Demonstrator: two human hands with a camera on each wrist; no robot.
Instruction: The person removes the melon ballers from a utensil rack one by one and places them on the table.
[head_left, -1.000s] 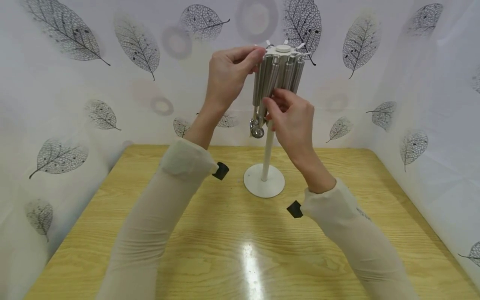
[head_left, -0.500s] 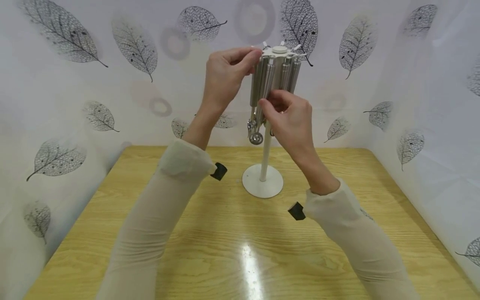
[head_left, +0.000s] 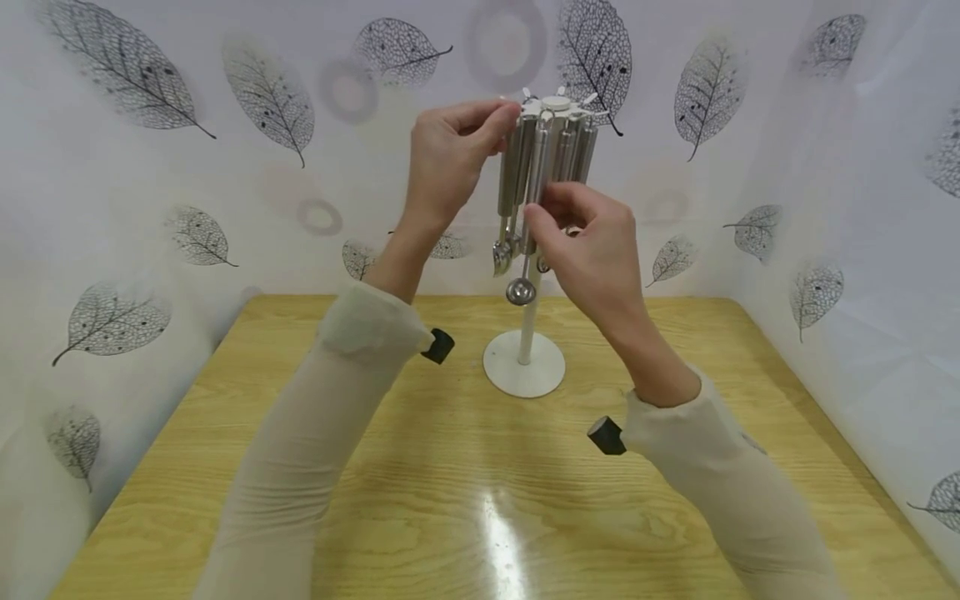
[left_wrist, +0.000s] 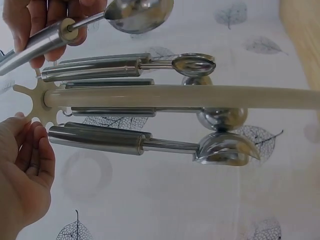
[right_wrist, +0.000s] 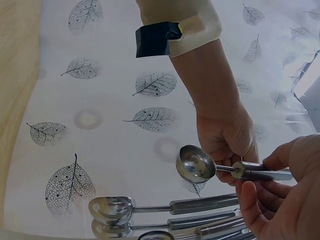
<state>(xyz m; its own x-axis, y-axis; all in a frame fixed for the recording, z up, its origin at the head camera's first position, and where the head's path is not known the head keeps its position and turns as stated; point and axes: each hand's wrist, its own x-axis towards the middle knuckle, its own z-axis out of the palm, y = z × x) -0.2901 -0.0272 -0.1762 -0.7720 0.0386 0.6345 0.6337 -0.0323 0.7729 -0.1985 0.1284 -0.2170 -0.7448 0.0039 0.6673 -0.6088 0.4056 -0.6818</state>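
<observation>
A white stand [head_left: 556,103] with a spoked top carries several hanging steel-handled utensils. My left hand [head_left: 450,158] pinches the left edge of that top between thumb and fingers; the left wrist view shows its fingertips on a spoke. My right hand [head_left: 596,242] holds a steel ice cream scoop [head_left: 521,291] by its round handle, bowl down, in front of the post. In the right wrist view the scoop's bowl [right_wrist: 195,164] sticks out past my thumb and fingers. The loop at the handle's upper end is right at a front spoke.
The stand's round white base [head_left: 525,375] rests on the wooden table [head_left: 420,467], towards the back. Other hanging scoops [right_wrist: 112,210] and a utensil with a curved steel head [left_wrist: 225,149] hang close around the post. A leaf-patterned backdrop [head_left: 300,250] encloses the table.
The scoop's bowl has come lower and out from the other utensils, towards me. My right hand has shifted slightly right and down; my left hand stays at the stand's top.
</observation>
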